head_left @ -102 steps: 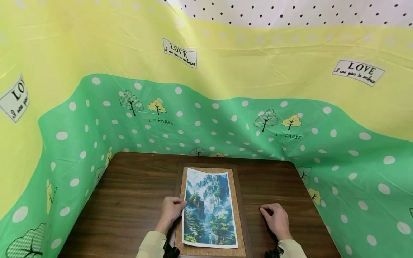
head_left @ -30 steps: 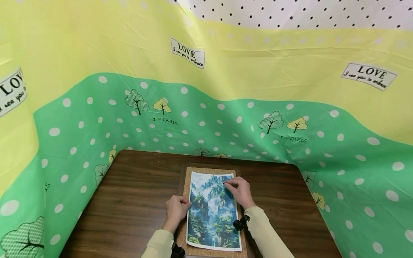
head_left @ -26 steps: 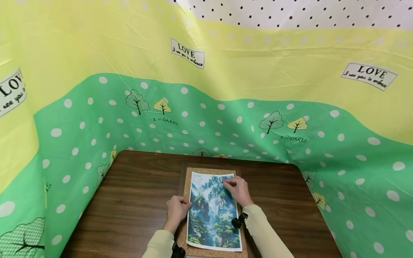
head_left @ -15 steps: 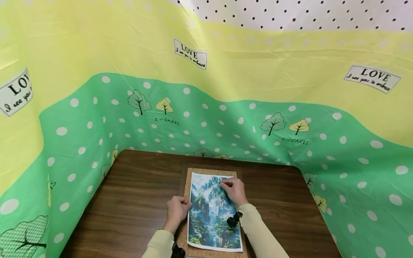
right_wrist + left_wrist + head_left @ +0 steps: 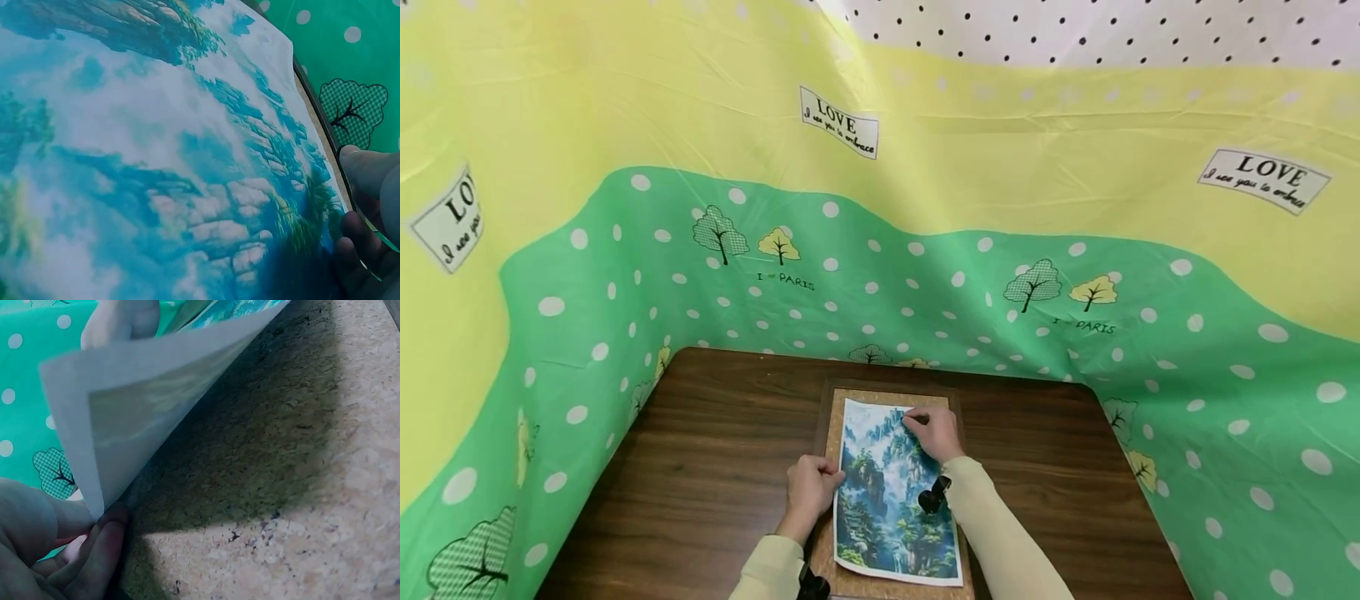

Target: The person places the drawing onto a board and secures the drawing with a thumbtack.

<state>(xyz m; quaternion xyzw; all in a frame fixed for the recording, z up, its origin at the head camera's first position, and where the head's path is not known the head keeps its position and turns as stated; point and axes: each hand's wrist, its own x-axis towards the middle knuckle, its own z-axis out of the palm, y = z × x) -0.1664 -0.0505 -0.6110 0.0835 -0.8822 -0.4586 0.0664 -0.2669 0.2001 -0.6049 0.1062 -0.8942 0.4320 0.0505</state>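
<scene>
A printed landscape picture (image 5: 880, 517) of cliffs, mist and trees lies on a framed corkboard (image 5: 836, 417). My left hand (image 5: 808, 487) pinches the picture's left edge between thumb and fingers. In the left wrist view the paper (image 5: 125, 425) is lifted there, its pale back facing the cork (image 5: 300, 456). My right hand (image 5: 937, 433) is over the picture's upper right part, near its top edge, thumb and fingers curled together. A small dark thing shows at its fingertips; its kind is unclear. In the right wrist view the right hand (image 5: 375, 194) is beyond the picture's edge.
The corkboard lies on a dark wooden table (image 5: 700, 467). Behind and on both sides hangs a green and yellow curtain (image 5: 865, 292) with dots and trees. A black wrist camera (image 5: 933, 496) on the right sleeve hangs over the picture.
My right hand came from the table right of the board onto the picture. Since then it has moved left and slightly up, toward the top edge. The left hand keeps its grip.
</scene>
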